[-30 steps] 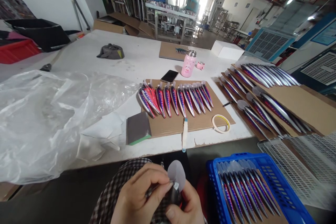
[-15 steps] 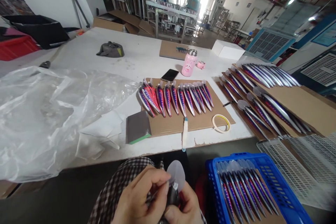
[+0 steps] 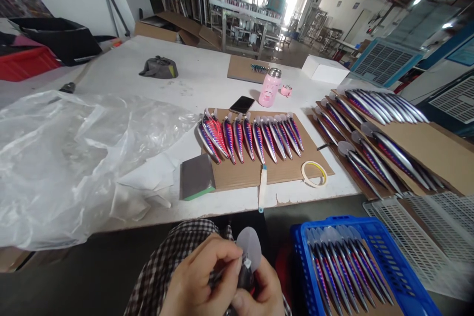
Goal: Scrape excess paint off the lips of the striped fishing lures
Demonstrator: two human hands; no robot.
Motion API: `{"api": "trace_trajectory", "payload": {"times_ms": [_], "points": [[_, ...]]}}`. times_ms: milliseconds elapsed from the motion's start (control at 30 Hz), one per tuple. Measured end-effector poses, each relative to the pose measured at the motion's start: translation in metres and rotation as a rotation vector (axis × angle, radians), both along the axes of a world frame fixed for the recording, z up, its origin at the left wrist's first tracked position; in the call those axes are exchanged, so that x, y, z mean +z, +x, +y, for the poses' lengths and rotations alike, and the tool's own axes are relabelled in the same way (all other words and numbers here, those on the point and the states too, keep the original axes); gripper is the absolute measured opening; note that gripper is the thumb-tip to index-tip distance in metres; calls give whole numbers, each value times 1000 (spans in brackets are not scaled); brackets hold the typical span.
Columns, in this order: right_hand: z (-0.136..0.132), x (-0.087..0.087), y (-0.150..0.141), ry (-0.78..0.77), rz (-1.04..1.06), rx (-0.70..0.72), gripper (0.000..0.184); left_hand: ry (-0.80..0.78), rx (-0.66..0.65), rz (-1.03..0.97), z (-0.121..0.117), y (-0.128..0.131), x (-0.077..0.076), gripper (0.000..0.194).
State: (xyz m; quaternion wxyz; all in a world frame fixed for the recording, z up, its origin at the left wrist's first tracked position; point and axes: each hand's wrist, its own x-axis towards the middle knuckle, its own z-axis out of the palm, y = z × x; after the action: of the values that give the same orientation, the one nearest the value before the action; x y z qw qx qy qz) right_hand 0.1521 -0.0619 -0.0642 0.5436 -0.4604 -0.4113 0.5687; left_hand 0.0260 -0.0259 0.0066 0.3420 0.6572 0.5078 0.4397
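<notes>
A dark-headed fishing lure (image 3: 244, 276) with a clear rounded diving lip (image 3: 250, 248) is held low in front of my lap. My right hand (image 3: 263, 289) wraps its body, thumb along the near side. At the base of the lip, the thumb and forefinger of my left hand (image 3: 202, 276) are pinched together; anything small between them is hidden. Most of the lure's body is covered by my fingers. Beyond my hands, several purple, red and silver lures (image 3: 258, 140) lie side by side on a cardboard sheet (image 3: 237, 177).
A blue basket (image 3: 403, 266) with more lures stands at right, below cardboard sheets of lures (image 3: 385, 163). On the table are a tape roll (image 3: 314, 174), a slim white-handled tool (image 3: 262, 190), a grey-green block (image 3: 197, 177), plastic sheeting (image 3: 74, 158), a phone (image 3: 242, 104) and a pink bottle (image 3: 270, 89).
The view has shifted slightly, so the table items sit a little farther right. Both hands keep nearly the same grip on the lure, with only a slight shift of the left fingers.
</notes>
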Motion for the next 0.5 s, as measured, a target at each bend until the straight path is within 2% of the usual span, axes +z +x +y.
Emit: {"api": "trace_trajectory", "payload": {"times_ms": [167, 367, 500], "points": [[0, 1, 0, -6, 9, -1, 56, 24, 16, 28, 1, -3, 2, 16], [-3, -2, 2, 50, -169, -84, 61, 97, 9, 86, 2, -3, 7, 21], [-7, -8, 3, 15, -243, -138, 63, 20, -15, 46, 2, -3, 4, 18]]}}
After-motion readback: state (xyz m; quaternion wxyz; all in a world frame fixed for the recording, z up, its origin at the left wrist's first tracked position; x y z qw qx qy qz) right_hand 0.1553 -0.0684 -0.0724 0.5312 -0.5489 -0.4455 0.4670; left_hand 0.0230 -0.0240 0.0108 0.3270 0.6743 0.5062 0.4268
